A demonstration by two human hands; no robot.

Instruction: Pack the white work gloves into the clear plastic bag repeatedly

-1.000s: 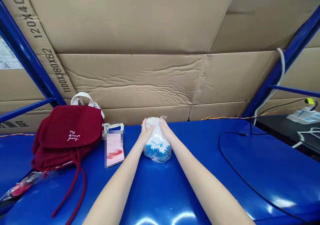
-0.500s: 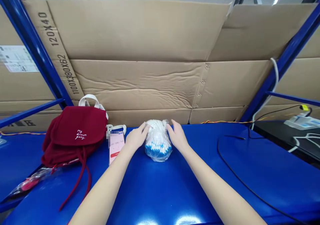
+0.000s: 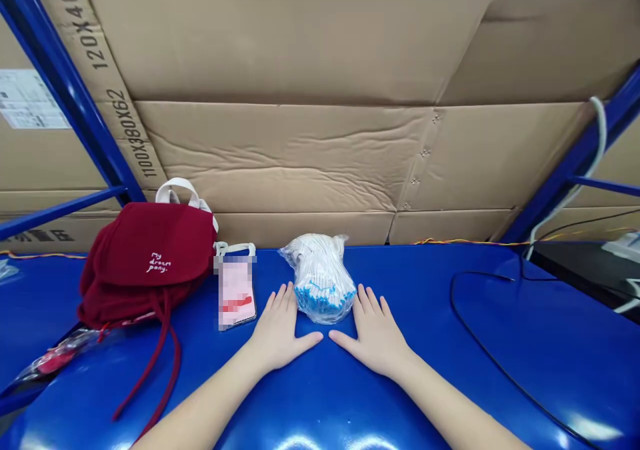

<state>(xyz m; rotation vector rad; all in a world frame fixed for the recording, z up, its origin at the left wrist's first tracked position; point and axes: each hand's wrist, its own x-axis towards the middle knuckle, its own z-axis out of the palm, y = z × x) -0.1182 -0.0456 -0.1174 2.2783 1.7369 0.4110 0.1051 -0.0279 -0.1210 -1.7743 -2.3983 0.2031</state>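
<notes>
Okay, fingers apart on both sides: the left hand (image 3: 277, 330) and the right hand (image 3: 375, 333) lie palm down on the blue table (image 3: 430, 317), fingers fanned, neither closed on anything. Thumbs reach inward at bottom centre, tips close but not touching. Fingertips come up just beside the lower corners of the swab bag (image 3: 320, 283), with no grip on it. That bag sits at centre, between the hands, a clear plastic bag packed with white sticks, blue tips bunched at its lower end, loose plastic gathered at the top.

Moving left, a phone (image 3: 236, 293) lies flat just beyond the left hand, its screen pixelated, a white strap (image 3: 235, 249) looped at its far end. Right next to it, a maroon bag (image 3: 145, 257) slumps on the table, white handles (image 3: 183, 191) up top, white lettering on the flap, long red cords (image 3: 167, 363) trailing toward the bottom of the frame. Lower left, a plastic wrapper (image 3: 55, 363) with something red inside.

Over on the right, a black cable (image 3: 453, 303) curves across the blue, and a white device (image 3: 625, 247) sits on a dark surface at the frame's edge. Behind it all, big cardboard sheets (image 3: 280, 163) fill the blue steel racking (image 3: 65, 83).
</notes>
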